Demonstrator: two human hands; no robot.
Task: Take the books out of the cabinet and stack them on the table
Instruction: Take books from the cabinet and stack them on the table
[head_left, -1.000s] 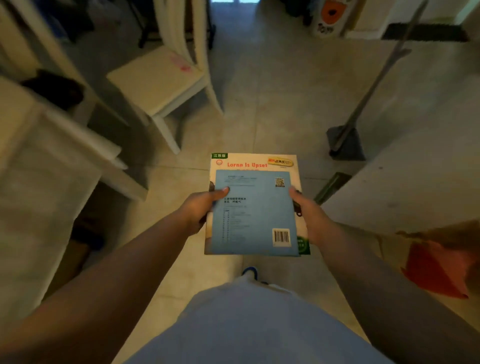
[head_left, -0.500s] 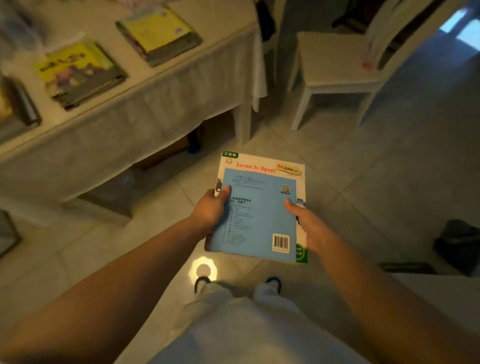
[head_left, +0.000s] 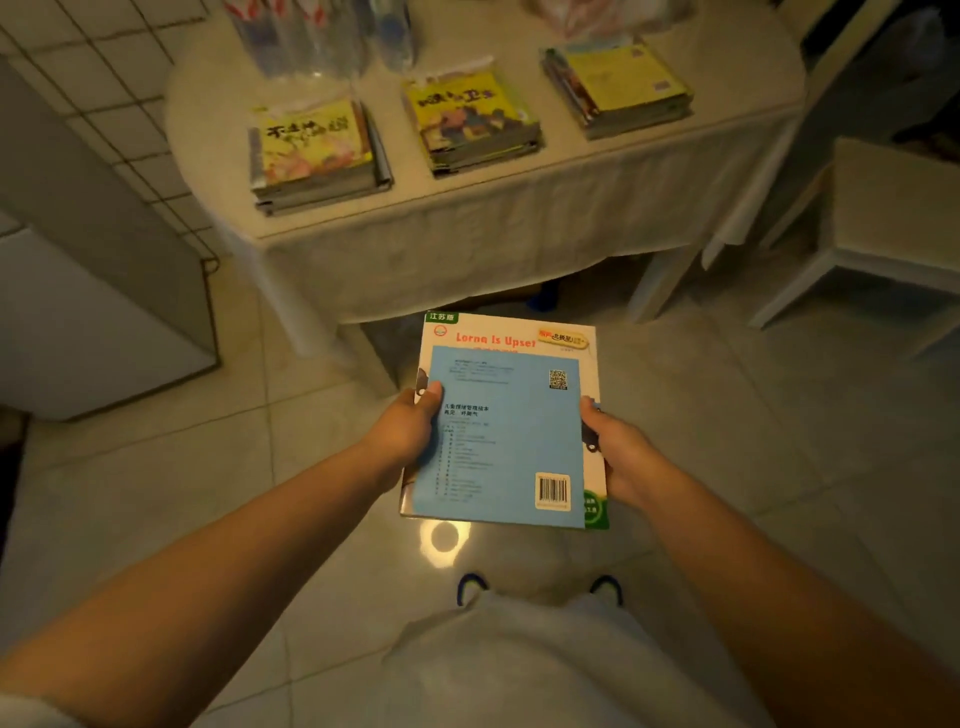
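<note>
I hold a small pile of thin books (head_left: 511, 431) flat at waist height, a blue back cover on top and a white book titled "Lorna Is Upset" under it. My left hand (head_left: 410, 431) grips the left edge and my right hand (head_left: 618, 452) grips the right edge, thumbs on top. Straight ahead stands the table (head_left: 519, 228) under a cream cloth. Three stacks of books rest on it: a left stack (head_left: 317, 156), a middle stack (head_left: 470, 122) and a right stack (head_left: 618, 88).
A white cabinet (head_left: 93, 322) and a wire grid panel (head_left: 171, 171) stand at the left. At the right is a white chair (head_left: 883, 223). Clear plastic items (head_left: 311, 41) sit at the table's back. Tiled floor lies between me and the table.
The view has swung left from the open floor and chair to face the table head-on. The table's book stacks have come into full view. Both hands keep the same grip on the books.
</note>
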